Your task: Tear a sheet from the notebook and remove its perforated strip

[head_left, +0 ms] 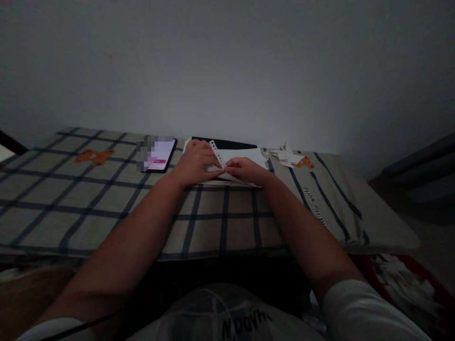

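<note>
Checked tablecloth [71, 199] is soft and the light is dim, so a crease may go crooked. Black pad [227, 142] at 12 o'clock looks slick; the punched white sheet [245, 155] on it could slide. Left hand [195, 163] lies flat, pressing the sheet down. Right hand [245, 169] pinches its folded edge at the fingertips, and a hard pull may tear the holes. Phone [161, 154] sits at 10 o'clock, folded paper scraps [286, 155] at 2 o'clock. Neither blocks the hands.

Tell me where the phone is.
In the head view the phone lies screen-up on the checked cloth near the wall, just left of the left hand, which rests on the white paper.
</note>
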Available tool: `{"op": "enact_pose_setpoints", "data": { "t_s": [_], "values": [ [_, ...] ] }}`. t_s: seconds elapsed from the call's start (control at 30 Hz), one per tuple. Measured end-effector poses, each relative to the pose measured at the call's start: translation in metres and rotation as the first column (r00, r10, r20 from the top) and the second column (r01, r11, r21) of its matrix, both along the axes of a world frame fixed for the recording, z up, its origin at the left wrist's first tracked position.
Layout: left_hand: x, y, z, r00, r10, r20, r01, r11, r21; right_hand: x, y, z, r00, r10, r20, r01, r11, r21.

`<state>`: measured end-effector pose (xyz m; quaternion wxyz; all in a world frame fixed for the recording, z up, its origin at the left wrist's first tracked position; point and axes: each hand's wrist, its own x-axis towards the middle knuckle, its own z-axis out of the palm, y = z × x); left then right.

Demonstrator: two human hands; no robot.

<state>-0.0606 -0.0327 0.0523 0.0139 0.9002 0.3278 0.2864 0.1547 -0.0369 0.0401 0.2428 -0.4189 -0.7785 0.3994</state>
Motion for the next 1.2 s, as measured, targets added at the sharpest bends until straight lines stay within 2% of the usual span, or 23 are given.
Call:
{"op": "enact_pose_setpoints", "data": {
  "t_s": [0.1, 0.23, 0.4, 0.57, 0.83, 1.07, 1.2],
  "values": [
    [0.000, -0.003, 0.002, 0.999, -0.001, -0.054, 0.002, 1.000, 0.012, -0.001, 0.003, -0.005, 0.999, -0.002, -0.049, 0.003, 1.000, 0.025],
    [0.001, -0.001, 0.001, 0.996, 0.003, -0.084, -0.008, 0.998, -0.058, 0.000, 0.005, -0.009, 0.997, -0.010, -0.082, 0.005, 0.999, -0.054],
    [0.000, 0.007, -0.006, 0.998, -0.062, -0.008, 0.061, 0.988, -0.142, 0.002, 0.006, -0.008, 0.995, -0.008, -0.102, 0.002, 0.998, -0.059],
    [-0.002, 0.011, -0.011, 0.991, -0.129, 0.039, 0.134, 0.976, -0.169, 0.003, 0.003, -0.004, 0.994, -0.021, -0.105, 0.010, 0.995, -0.104],
    [0.000, 0.010, -0.011, 0.987, -0.157, 0.039, 0.161, 0.968, -0.194, 0.004, 0.001, -0.004, 1.000, 0.008, -0.020, -0.008, 1.000, -0.013],
    [-0.001, 0.011, -0.013, 0.981, -0.175, 0.085, 0.192, 0.942, -0.275, 0.003, 0.002, 0.000, 0.988, 0.129, 0.089, -0.136, 0.988, 0.075],
    [0.000, 0.008, -0.009, 0.981, -0.169, 0.095, 0.190, 0.937, -0.294, 0.005, 0.001, 0.001, 0.993, 0.107, 0.057, -0.110, 0.992, 0.056]
  ]
}}
